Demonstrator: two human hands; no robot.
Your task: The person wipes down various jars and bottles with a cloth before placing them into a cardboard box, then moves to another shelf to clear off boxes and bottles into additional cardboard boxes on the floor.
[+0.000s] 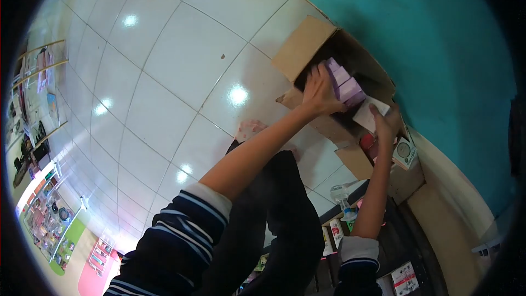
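Observation:
My left hand [322,89] reaches into an open cardboard box [302,46], its fingers curled against the side of several small purple boxes [349,89] stacked in a row. A pale white box [371,114] is gripped by my right hand [388,125], with the thumb on its face, right beside the purple row. The fingertips of the left hand are partly hidden. Below the right hand, a white box with a round print [405,153] and something red [369,145] sit at the lower end of the carton.
A teal wall [444,71] rises behind the carton, which rests on white floor tiles [213,44]. A clear bottle [341,194] and small packages stand on a dark slatted surface [408,230] near my right forearm. Display shelves [52,214] are far to the left.

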